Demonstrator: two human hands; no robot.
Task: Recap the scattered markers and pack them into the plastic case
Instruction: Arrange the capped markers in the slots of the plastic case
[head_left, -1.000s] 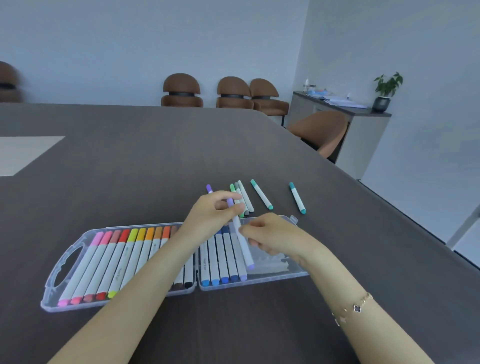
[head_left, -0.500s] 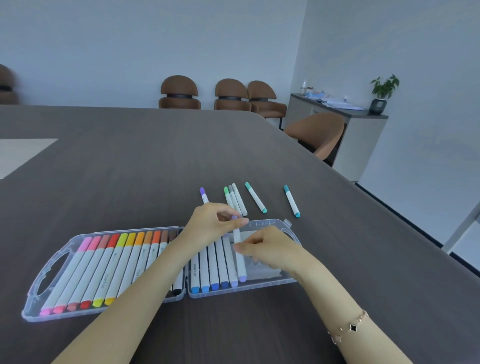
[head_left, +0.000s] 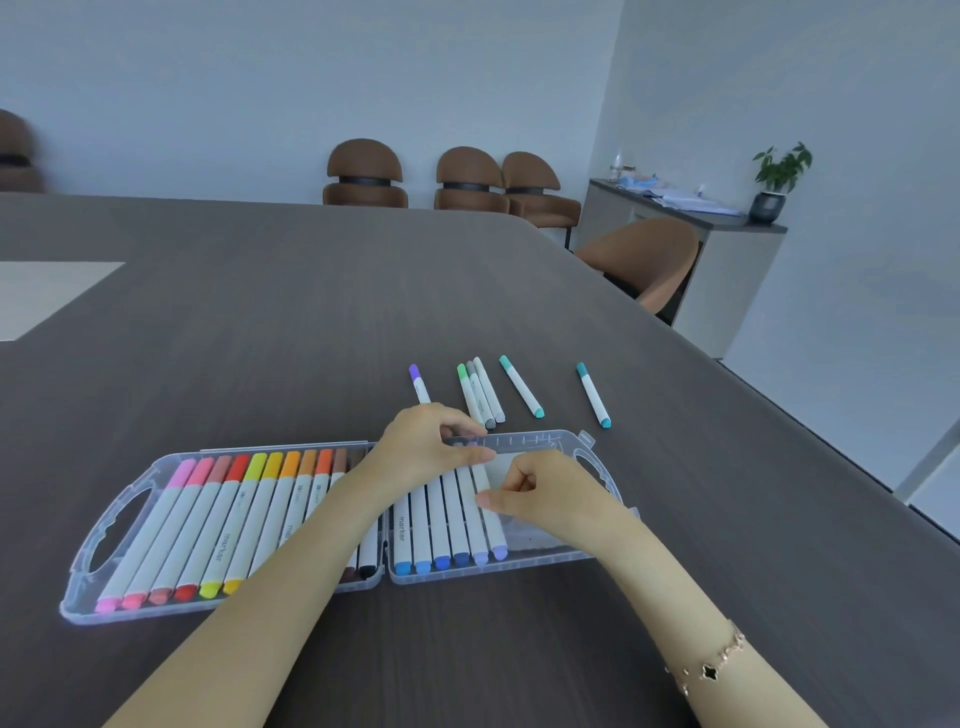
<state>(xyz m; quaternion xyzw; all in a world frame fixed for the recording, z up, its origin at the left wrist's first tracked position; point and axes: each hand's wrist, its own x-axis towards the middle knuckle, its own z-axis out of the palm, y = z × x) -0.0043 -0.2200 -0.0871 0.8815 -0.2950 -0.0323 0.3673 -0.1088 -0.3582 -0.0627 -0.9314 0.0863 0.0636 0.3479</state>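
A clear plastic case (head_left: 85, 582) lies open on the dark table. Its left half holds a row of capped markers (head_left: 218, 525) running from pink to black. In the right half lie several blue markers (head_left: 439, 525), with a lavender marker (head_left: 493, 530) last in the row. My left hand (head_left: 426, 441) pinches the lavender marker's upper end, and my right hand (head_left: 545, 493) presses its thumb on the middle. Behind the case lie loose capped markers: a purple one (head_left: 418, 383), a green, grey and white cluster (head_left: 480, 395), a mint one (head_left: 521, 385) and a teal one (head_left: 593, 395).
The table edge (head_left: 779, 410) runs diagonally at the right. Brown chairs (head_left: 467, 179) stand beyond the far end, one more (head_left: 644, 260) at the right side. A sideboard with a potted plant (head_left: 776, 176) stands against the wall. A pale panel (head_left: 47, 291) is inset at the left.
The lavender marker went from tilted above the case down into the slot beside the blue ones, with both hands following it down.
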